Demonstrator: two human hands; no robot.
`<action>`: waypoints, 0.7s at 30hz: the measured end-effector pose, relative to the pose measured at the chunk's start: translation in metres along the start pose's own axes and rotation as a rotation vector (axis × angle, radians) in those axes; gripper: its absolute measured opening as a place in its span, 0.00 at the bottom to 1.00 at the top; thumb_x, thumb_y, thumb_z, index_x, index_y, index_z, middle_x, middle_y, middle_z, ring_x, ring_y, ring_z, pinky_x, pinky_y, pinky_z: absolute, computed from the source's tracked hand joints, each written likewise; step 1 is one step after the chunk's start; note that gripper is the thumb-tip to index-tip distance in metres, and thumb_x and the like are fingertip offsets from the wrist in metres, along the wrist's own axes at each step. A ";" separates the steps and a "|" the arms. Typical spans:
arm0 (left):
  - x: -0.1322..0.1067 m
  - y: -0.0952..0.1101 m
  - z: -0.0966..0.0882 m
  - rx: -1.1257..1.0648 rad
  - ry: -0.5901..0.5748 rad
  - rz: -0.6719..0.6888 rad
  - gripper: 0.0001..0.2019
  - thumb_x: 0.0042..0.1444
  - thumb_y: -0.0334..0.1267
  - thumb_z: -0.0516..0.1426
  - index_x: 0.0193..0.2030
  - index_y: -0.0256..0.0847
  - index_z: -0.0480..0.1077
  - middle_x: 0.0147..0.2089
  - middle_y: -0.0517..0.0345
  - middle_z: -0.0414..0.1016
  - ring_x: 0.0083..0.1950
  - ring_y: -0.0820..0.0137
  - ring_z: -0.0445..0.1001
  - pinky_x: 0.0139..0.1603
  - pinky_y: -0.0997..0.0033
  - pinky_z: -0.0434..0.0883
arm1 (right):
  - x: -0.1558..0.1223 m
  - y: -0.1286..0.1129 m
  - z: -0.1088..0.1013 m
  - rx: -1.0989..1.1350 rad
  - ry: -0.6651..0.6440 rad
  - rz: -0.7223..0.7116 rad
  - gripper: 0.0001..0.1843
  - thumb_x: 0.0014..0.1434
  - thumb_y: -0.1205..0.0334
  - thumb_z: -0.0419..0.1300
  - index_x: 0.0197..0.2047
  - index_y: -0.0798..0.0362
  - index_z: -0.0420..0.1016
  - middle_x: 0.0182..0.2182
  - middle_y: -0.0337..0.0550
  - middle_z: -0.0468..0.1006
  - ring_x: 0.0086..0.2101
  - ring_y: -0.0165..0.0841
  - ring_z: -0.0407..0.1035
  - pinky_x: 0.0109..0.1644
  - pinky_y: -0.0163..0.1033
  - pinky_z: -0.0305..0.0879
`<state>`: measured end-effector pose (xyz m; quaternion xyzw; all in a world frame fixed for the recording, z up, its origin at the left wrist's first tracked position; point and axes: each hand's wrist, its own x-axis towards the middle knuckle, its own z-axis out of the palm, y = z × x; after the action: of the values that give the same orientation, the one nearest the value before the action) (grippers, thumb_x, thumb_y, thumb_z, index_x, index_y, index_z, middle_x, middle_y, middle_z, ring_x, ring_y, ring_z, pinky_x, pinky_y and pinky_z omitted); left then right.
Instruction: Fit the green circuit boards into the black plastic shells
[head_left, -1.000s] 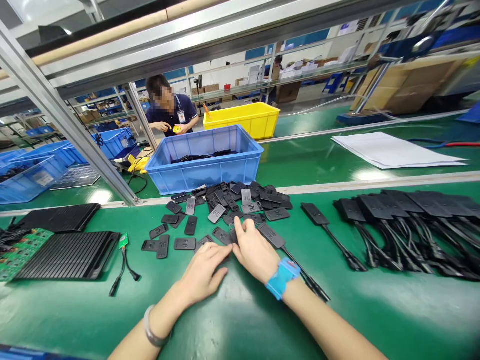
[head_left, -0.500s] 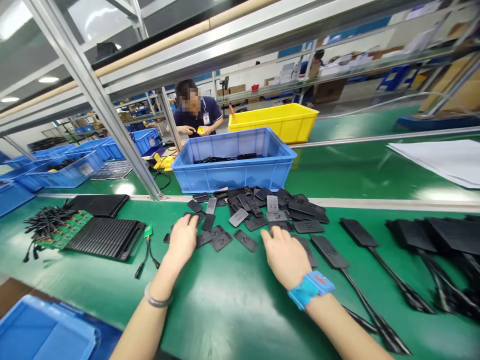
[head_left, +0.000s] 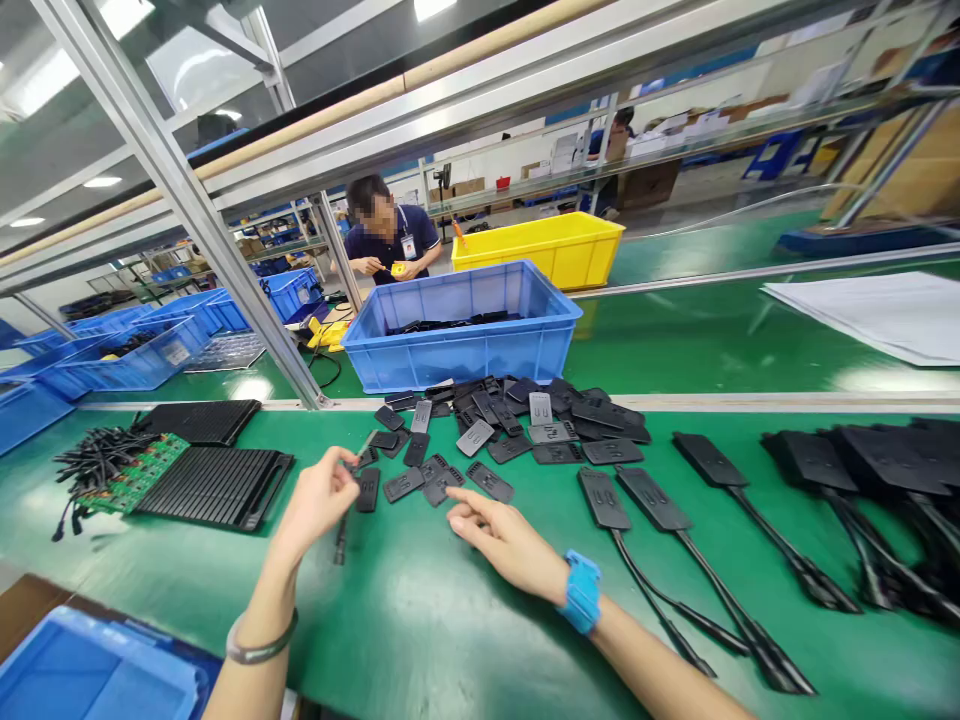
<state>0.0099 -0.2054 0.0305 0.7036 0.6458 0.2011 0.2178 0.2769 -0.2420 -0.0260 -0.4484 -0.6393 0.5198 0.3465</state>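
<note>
Before the ribbed blue plastic bin (head_left: pixel 461 355), thin black rectangular plastic plates (head_left: pixel 475 437) lie heaped and scattered across the smooth green tabletop (head_left: pixel 420 630). Nearer, off the bin's left end, the left hand (head_left: pixel 322 495) pinches a slim green circuit board (head_left: pixel 367 443) (its black cable (head_left: pixel 340 545) hangs blurred). Off the bin's right half, the right hand (head_left: pixel 510 540) points platewards, thumb and forefinger slightly apart.

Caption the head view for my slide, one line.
Left hand pinching a small wired board, right hand beside loose black plates on a green table.
</note>
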 end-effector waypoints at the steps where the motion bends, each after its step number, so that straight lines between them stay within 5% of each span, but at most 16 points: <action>1: 0.002 0.013 0.009 -0.172 -0.089 0.088 0.13 0.53 0.34 0.53 0.47 0.42 0.65 0.31 0.60 0.73 0.30 0.70 0.75 0.33 0.72 0.70 | 0.001 0.000 0.003 0.199 0.007 0.059 0.27 0.59 0.52 0.58 0.60 0.50 0.63 0.42 0.46 0.77 0.40 0.36 0.73 0.44 0.43 0.69; 4: 0.026 0.040 0.038 -0.299 -0.245 0.291 0.13 0.57 0.37 0.52 0.49 0.41 0.66 0.35 0.57 0.76 0.32 0.70 0.77 0.33 0.72 0.72 | 0.003 -0.005 0.005 0.648 0.109 0.187 0.30 0.56 0.43 0.60 0.57 0.48 0.62 0.42 0.45 0.76 0.36 0.33 0.73 0.39 0.40 0.71; 7: 0.072 0.048 0.063 0.021 -0.049 0.400 0.13 0.57 0.31 0.53 0.49 0.40 0.69 0.43 0.52 0.77 0.43 0.66 0.76 0.47 0.66 0.72 | 0.005 -0.010 -0.005 0.760 0.276 0.142 0.22 0.54 0.41 0.61 0.41 0.51 0.68 0.30 0.37 0.72 0.21 0.24 0.61 0.20 0.29 0.57; 10: 0.121 0.050 0.081 0.146 0.097 0.391 0.18 0.57 0.28 0.52 0.54 0.37 0.67 0.55 0.43 0.72 0.57 0.58 0.69 0.59 0.56 0.64 | 0.007 -0.014 -0.020 0.726 0.389 0.068 0.21 0.51 0.42 0.64 0.35 0.52 0.69 0.26 0.34 0.68 0.18 0.21 0.49 0.16 0.26 0.40; 15: 0.169 0.062 0.101 0.266 0.226 0.340 0.16 0.61 0.32 0.49 0.54 0.33 0.67 0.57 0.37 0.68 0.57 0.56 0.68 0.59 0.55 0.63 | 0.006 -0.019 -0.030 0.654 0.471 0.057 0.27 0.52 0.45 0.62 0.52 0.51 0.70 0.26 0.34 0.65 0.20 0.22 0.47 0.18 0.27 0.38; 21: 0.161 0.053 0.088 0.381 0.272 0.246 0.12 0.62 0.35 0.47 0.44 0.38 0.71 0.41 0.47 0.76 0.44 0.61 0.74 0.48 0.63 0.69 | 0.006 -0.022 -0.030 0.613 0.486 0.061 0.36 0.53 0.44 0.60 0.62 0.51 0.64 0.26 0.34 0.63 0.21 0.23 0.47 0.19 0.28 0.39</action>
<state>0.1168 -0.0530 -0.0115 0.7716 0.6050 0.1936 -0.0335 0.2976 -0.2274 0.0022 -0.4532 -0.3400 0.5752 0.5900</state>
